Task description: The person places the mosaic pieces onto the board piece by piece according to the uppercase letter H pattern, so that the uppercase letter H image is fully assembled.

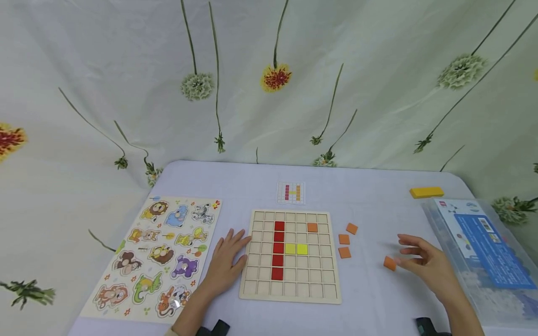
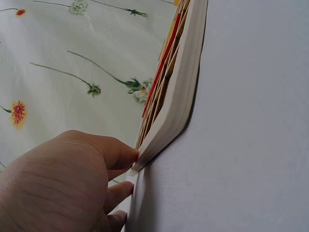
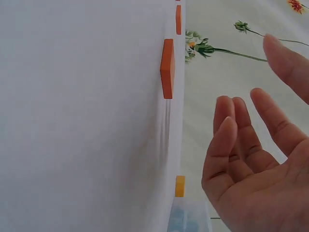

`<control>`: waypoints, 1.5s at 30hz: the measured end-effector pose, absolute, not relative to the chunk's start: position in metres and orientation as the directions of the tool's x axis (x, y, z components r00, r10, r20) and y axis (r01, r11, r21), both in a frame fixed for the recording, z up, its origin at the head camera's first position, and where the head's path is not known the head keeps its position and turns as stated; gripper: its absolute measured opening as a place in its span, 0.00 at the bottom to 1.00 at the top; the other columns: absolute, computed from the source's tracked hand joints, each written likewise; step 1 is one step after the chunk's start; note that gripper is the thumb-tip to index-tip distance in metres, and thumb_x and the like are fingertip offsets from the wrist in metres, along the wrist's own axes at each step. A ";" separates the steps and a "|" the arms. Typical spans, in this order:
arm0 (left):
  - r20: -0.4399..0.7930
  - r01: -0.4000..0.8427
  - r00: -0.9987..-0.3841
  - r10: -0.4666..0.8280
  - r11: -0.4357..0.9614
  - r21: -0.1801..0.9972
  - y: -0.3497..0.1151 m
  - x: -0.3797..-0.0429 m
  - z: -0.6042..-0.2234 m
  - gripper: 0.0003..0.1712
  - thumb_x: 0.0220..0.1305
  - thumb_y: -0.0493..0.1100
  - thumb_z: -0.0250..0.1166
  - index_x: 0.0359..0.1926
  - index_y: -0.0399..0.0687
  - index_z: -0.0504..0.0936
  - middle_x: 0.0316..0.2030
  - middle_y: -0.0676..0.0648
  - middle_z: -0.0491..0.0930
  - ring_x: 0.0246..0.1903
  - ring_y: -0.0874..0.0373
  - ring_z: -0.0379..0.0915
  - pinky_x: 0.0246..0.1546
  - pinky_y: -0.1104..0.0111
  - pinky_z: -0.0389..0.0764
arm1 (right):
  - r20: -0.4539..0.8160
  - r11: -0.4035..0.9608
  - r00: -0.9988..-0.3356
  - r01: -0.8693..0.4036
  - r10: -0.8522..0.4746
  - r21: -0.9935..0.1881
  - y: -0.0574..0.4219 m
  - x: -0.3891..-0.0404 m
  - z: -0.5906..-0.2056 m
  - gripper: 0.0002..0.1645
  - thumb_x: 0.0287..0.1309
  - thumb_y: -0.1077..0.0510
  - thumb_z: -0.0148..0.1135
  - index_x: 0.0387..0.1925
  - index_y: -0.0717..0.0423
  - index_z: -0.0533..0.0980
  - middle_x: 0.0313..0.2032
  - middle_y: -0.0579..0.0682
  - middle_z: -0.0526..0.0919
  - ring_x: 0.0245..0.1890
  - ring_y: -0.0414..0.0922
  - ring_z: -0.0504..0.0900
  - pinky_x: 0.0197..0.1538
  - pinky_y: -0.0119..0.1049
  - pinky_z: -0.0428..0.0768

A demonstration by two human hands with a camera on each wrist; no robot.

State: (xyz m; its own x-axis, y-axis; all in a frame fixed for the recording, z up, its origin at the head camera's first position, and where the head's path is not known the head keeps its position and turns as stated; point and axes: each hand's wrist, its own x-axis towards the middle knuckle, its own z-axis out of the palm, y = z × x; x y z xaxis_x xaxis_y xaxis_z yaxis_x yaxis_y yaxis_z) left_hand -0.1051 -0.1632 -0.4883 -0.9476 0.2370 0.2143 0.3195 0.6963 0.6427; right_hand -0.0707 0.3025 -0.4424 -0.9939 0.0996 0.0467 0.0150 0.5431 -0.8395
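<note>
A wooden grid board (image 1: 290, 297) lies on the table, its cells holding a column of red tiles (image 1: 278, 248), two yellow tiles (image 1: 302, 249) and one orange tile (image 1: 312, 227). My left hand (image 1: 227, 261) rests at the board's left edge, fingers spread, thumb and fingertips touching its side in the left wrist view. Off to the right, my right hand (image 1: 424, 261) hovers with loosely bent fingers beside a single orange square tile (image 1: 389, 263). In the right wrist view that tile (image 3: 167, 68) sits on the table, apart from the fingers (image 3: 277, 121).
Several loose orange tiles (image 1: 344, 252) lie just right of the board. Behind it is a small pattern card (image 1: 291, 192). An animal puzzle sheet (image 1: 145, 275) lies left. A clear plastic box (image 1: 491, 247) stands at right, a yellow block (image 1: 426, 192) behind it.
</note>
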 end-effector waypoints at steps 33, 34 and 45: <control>0.261 0.354 -0.935 0.241 0.705 0.614 -0.162 -0.103 -0.487 0.27 0.62 0.36 0.60 0.64 0.43 0.74 0.69 0.38 0.67 0.72 0.34 0.50 0.70 0.39 0.45 | -0.069 0.766 -0.993 0.119 0.097 -0.632 0.307 -0.072 -0.467 0.26 0.44 0.55 0.77 0.47 0.58 0.81 0.44 0.53 0.78 0.37 0.36 0.72 0.35 0.26 0.71; 0.262 0.354 -0.934 0.242 0.705 0.614 -0.162 -0.103 -0.487 0.27 0.62 0.36 0.60 0.64 0.43 0.74 0.69 0.38 0.67 0.72 0.34 0.50 0.70 0.39 0.46 | -0.073 0.767 -0.993 0.122 0.098 -0.630 0.307 -0.072 -0.467 0.25 0.45 0.55 0.77 0.46 0.59 0.81 0.44 0.53 0.78 0.37 0.37 0.72 0.35 0.26 0.71; 0.247 0.344 -0.939 0.241 0.712 0.613 -0.161 -0.104 -0.486 0.27 0.62 0.36 0.60 0.64 0.43 0.74 0.69 0.38 0.66 0.72 0.34 0.50 0.70 0.39 0.45 | -0.030 0.783 -0.996 0.083 0.083 -0.617 0.307 -0.074 -0.469 0.15 0.49 0.61 0.73 0.41 0.58 0.82 0.42 0.52 0.78 0.35 0.29 0.71 0.35 0.26 0.73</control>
State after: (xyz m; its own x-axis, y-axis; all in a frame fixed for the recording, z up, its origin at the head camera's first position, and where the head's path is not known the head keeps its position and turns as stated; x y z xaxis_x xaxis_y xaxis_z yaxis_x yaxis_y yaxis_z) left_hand -0.1045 -0.1615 -0.4863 -0.9386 0.2409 0.2470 0.3439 0.7116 0.6127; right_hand -0.0738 0.3065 -0.4690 -0.9961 0.0827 -0.0295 0.0832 0.7828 -0.6166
